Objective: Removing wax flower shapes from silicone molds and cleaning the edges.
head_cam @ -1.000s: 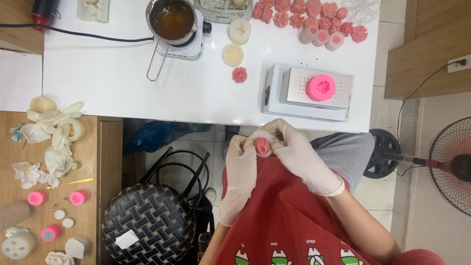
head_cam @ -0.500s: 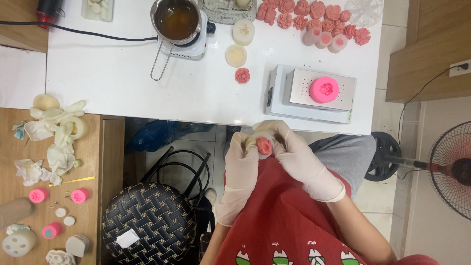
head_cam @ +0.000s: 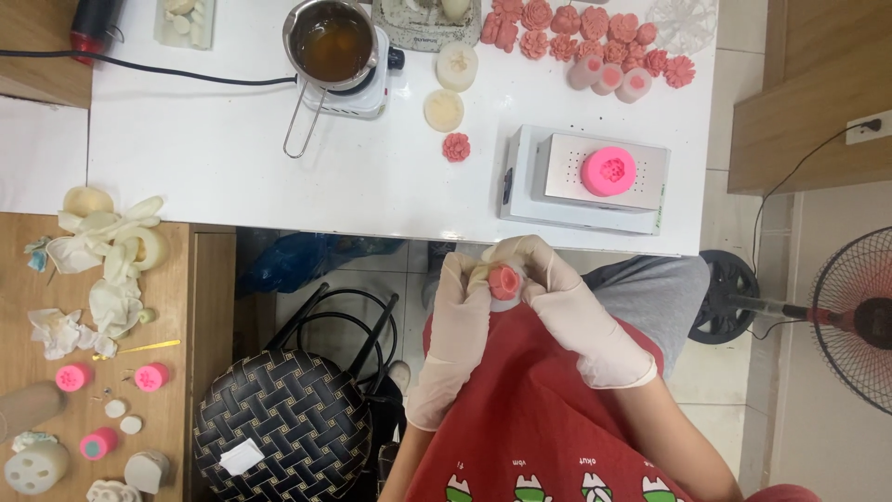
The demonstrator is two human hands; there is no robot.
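I see my gloved left hand (head_cam: 457,321) and right hand (head_cam: 567,311) both gripping the pink flower casting (head_cam: 505,281) between them; squeezing harder could, I judge, crush its petals.

Bright, even indoor light falls from overhead on the white table (head_cam: 232,158), which is nearly washed out toward ten o'clock; shadows are soft and short, the deepest under the table edge around the woven bag (head_cam: 279,432) at seven o'clock. Focus is sharp at centre; the fan (head_cam: 855,316) at three o'clock bends slightly with wide-lens distortion, and faint glare sits on the metal pot (head_cam: 333,42) at twelve o'clock.
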